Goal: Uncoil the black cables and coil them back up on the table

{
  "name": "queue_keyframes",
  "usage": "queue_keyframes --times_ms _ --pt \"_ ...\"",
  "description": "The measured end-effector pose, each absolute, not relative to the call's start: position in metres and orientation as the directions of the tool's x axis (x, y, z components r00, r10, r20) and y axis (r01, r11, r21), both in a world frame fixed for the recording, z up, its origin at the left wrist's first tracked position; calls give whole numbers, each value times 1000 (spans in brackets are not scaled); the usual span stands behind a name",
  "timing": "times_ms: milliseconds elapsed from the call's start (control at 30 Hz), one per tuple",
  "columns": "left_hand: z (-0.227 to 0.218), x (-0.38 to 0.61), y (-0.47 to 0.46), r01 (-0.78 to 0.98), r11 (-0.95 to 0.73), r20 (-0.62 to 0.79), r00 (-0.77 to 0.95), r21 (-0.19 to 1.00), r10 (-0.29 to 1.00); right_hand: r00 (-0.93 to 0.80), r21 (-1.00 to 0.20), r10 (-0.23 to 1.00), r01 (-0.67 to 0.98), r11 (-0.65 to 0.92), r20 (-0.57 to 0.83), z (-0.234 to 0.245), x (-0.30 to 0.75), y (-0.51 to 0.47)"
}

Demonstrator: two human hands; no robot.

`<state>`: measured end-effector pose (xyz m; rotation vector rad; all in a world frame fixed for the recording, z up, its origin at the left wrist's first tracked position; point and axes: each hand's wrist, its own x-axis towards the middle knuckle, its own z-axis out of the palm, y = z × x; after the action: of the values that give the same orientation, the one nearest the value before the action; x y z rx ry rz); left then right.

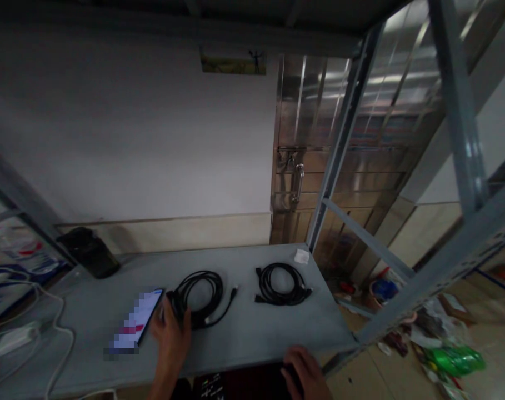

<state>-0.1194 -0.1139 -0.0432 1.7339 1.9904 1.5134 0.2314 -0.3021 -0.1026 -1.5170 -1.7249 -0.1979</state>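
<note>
Cable, black and wound into a loose coil (218,291), lies near the middle of the grey counter (244,339), with one plug end strayed off toward the right edge. The left hand (171,333) is at the coil's left side, thumb and fingers partly spread and touching or nearly touching the loops; whether it grips them cannot be told. Just left of that hand lies a phone (141,316), screen lit, set aslant with its lower end toward the front edge. A second black coil (265,286) lies nearer the right edge, well apart from the first. A white scrap (301,256) sits by the back right corner. The right hand (304,372) is at the front edge, fingers bent; its grasp cannot be made out. Near the back left corner a dark container (91,255) leans, and white cords (66,328) trail along the left side. Beyond the right edge stands a metal door (314,166); a green plastic item (456,358) lies on the floor.
</note>
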Motion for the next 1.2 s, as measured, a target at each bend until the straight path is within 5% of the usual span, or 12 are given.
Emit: queue_keyframes --times_ms 133,400,767,967,1200 --pt "-48 -123 -123 798 -213 569 -188 563 801 76 -386 779 896 221 622 -90 267 -246" --pt "-96 -170 -136 706 -301 393 34 641 919 -41 -299 796 914 274 604 -101 299 -177" --pt "-89 -132 -99 742 -259 421 -34 619 907 -42 -276 760 917 287 649 -96 297 -180" --pt "-77 -124 -110 754 -357 513 31 551 858 12 -363 721 869 335 693 -102 299 -177" --pt "-66 -125 -121 765 -417 623 27 491 782 281 -665 795 721 195 537 -85 301 -173"
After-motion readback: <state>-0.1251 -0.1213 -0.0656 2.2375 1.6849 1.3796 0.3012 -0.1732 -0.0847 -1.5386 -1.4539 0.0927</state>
